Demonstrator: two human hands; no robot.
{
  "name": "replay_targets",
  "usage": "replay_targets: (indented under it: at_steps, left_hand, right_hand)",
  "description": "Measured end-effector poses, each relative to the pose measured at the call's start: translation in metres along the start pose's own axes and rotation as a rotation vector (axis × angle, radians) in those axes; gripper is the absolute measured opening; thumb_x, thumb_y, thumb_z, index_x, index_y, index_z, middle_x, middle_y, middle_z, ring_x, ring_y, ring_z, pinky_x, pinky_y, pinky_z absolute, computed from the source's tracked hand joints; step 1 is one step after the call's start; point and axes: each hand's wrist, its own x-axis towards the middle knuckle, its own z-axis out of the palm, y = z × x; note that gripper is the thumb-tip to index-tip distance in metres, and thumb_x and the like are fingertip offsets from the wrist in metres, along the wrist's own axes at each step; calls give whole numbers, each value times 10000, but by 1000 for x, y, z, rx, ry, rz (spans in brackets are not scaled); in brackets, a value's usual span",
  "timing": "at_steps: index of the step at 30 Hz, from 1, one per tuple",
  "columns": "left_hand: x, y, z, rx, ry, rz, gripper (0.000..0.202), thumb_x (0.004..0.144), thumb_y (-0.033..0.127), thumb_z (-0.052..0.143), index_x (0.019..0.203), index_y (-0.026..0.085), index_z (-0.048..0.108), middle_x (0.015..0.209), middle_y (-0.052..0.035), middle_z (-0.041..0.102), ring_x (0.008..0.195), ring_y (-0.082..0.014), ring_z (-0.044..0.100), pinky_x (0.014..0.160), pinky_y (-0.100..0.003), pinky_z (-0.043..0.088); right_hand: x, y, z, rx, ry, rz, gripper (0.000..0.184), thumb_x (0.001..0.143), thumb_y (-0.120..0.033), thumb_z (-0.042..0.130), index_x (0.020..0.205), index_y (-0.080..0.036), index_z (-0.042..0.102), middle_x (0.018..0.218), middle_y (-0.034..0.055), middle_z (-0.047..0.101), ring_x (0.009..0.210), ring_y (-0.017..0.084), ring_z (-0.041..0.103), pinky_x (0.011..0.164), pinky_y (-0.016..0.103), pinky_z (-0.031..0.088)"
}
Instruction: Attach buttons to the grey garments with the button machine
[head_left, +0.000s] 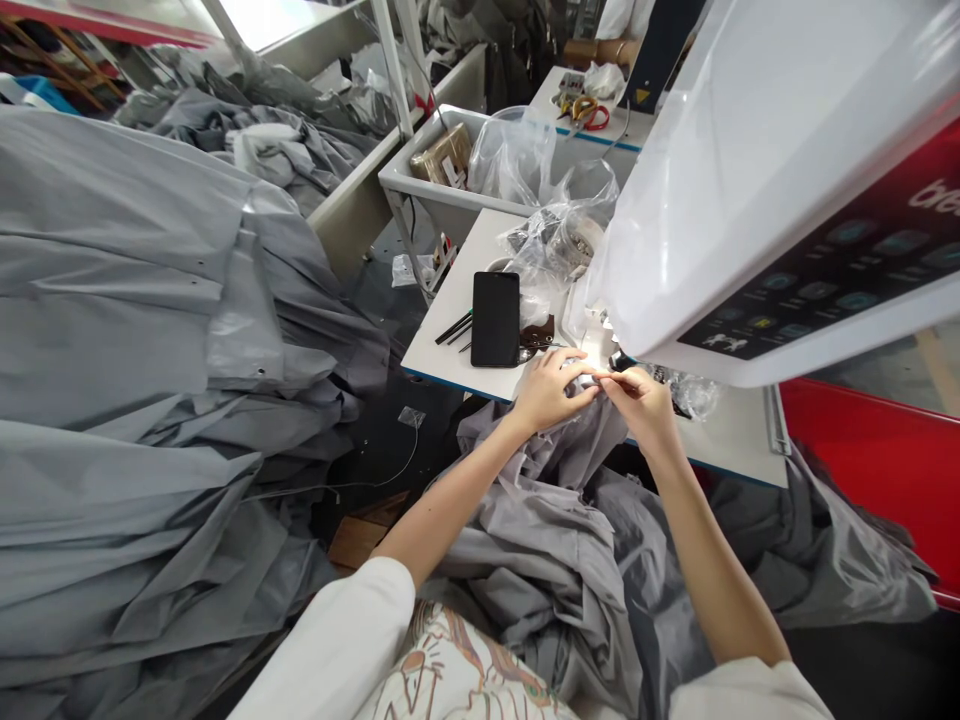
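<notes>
Grey fabric (547,520) hangs over my lap and rises to the front edge of the white table (442,365). At its upper end my left hand (551,390) holds the fabric, fingers stretched forward and thumb toward the right. Close against it, my right hand (641,400) pinches the fabric's edge between thumb and fingers; the exact spot is partly hidden. Both hands are at the lit working area of a white machine (675,200) with a dark panel. A black phone (495,320) lies left of my left hand.
Dark slim tools (454,328) lie beside the phone. Clear plastic bags (559,235) crowd the table behind it. A white bin (397,175) stands farther back, and scissors (596,117) lie on another table. Large heaps of grey fabric (112,300) fill the left side.
</notes>
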Motion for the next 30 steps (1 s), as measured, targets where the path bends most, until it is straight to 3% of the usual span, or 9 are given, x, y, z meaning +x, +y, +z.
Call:
replay_targets:
  at_steps: [6, 10, 17, 26, 30]
  left_hand:
    - [0, 0, -1, -6, -8, -5, 220, 828, 339, 634, 1029, 257, 672, 1201, -30, 583, 1137, -193, 513, 995, -321, 406]
    - [0, 1, -2, -14, -15, -3, 230, 838, 372, 624, 1034, 262, 676, 1200, -26, 583, 1123, -187, 519, 997, -318, 401]
    - [-1, 1, 0, -5, 11, 4, 214, 818, 300, 644, 1025, 259, 678, 1181, -32, 585, 1116, -190, 522, 972, -315, 405]
    - [0, 0, 1, 15, 12, 4, 204, 817, 295, 648, 1013, 253, 682, 1131, -40, 592, 1078, -196, 533, 951, -314, 416]
    - [0, 1, 0, 19, -10, -8, 213, 822, 321, 652, 1021, 252, 680, 1113, -46, 588, 1057, -203, 538, 946, -323, 429]
  right_hand:
    - [-5, 3, 3, 71, 46, 22, 238, 774, -405, 644, 857, -191, 709, 884, 37, 655, 721, 151, 568, 668, 290, 452]
    - [-8, 5, 2, 98, 138, 79, 269, 756, -431, 679, 870, -187, 677, 842, 29, 650, 686, 145, 555, 656, 291, 450]
    - [-5, 4, 5, -71, 119, -58, 250, 784, -430, 644, 802, -181, 662, 752, 23, 590, 677, 154, 514, 659, 307, 425]
    - [-8, 12, 13, 52, 112, 19, 277, 763, -432, 660, 846, -168, 690, 853, 38, 635, 655, 131, 509, 647, 293, 439]
    - [-12, 6, 2, -61, 154, -72, 277, 790, -434, 627, 896, -185, 687, 882, 58, 646, 726, 165, 549, 683, 306, 462]
